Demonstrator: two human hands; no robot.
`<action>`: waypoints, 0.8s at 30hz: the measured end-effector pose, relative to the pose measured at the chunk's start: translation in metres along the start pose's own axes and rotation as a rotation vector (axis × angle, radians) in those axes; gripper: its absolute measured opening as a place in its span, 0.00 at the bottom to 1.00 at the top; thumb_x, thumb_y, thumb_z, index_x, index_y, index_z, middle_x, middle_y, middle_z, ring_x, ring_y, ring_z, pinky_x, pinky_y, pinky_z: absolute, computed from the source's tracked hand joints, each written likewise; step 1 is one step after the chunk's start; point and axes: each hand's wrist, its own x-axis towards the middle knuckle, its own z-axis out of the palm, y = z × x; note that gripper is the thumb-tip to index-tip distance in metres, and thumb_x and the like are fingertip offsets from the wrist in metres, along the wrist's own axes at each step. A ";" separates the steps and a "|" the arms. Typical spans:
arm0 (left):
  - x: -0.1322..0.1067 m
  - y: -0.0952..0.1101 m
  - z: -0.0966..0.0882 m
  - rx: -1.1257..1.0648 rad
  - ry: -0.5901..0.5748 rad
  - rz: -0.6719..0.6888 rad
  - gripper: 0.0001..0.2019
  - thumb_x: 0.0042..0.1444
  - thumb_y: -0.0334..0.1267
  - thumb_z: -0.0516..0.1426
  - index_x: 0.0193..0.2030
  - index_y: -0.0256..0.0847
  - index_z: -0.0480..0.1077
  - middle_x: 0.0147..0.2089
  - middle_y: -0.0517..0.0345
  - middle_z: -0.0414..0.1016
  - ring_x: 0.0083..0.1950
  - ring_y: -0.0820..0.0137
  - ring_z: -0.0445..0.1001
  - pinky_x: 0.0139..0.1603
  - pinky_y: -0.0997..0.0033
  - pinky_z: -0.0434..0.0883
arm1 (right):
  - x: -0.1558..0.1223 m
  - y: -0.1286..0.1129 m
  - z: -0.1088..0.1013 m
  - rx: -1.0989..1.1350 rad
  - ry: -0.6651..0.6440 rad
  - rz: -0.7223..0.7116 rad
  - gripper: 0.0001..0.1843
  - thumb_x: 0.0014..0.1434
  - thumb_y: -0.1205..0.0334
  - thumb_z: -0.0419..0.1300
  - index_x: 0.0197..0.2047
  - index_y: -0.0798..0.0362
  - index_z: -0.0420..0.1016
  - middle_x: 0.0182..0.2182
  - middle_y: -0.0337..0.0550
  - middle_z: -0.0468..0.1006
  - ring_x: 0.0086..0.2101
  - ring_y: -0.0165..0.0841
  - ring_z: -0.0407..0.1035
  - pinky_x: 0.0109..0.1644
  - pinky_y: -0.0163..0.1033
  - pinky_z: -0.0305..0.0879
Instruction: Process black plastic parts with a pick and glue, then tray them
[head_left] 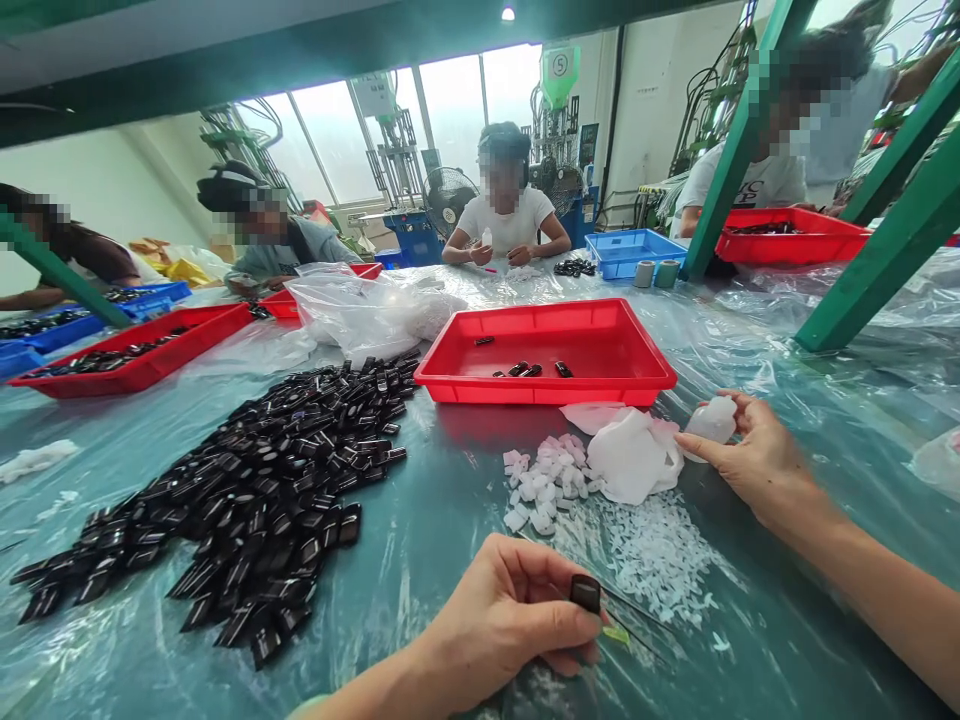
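My left hand (517, 610) is closed in the lower middle, pinching a small glossy black piece (585, 593) between thumb and fingers. Thin dark metal prongs, like tweezers (637, 612), lie beside those fingers; whether the hand touches them I cannot tell. On the right, my right hand (765, 460) grips a small translucent white bottle (714, 418) with thumb and fingers. The bottle is tilted beside a crumpled white cloth (637, 455). Small whitish blocks (547, 485) and a heap of thin white flakes (660, 560) lie between my hands.
A large pile of black pieces (277, 470) spreads over the left of the plastic-covered table. Ahead, a red tray (547, 390) holds several more. Green posts (885, 250) rise at the right. Co-workers sit around the far side, near a blue tray (630, 265) and a plastic bag (352, 310).
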 end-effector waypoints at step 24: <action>0.005 0.000 0.003 0.072 0.093 0.003 0.14 0.39 0.42 0.64 0.28 0.31 0.73 0.23 0.56 0.71 0.25 0.74 0.72 0.25 0.80 0.67 | -0.082 -0.063 0.036 -0.285 -0.595 -0.851 0.09 0.59 0.72 0.54 0.32 0.51 0.71 0.35 0.36 0.74 0.41 0.33 0.64 0.51 0.48 0.46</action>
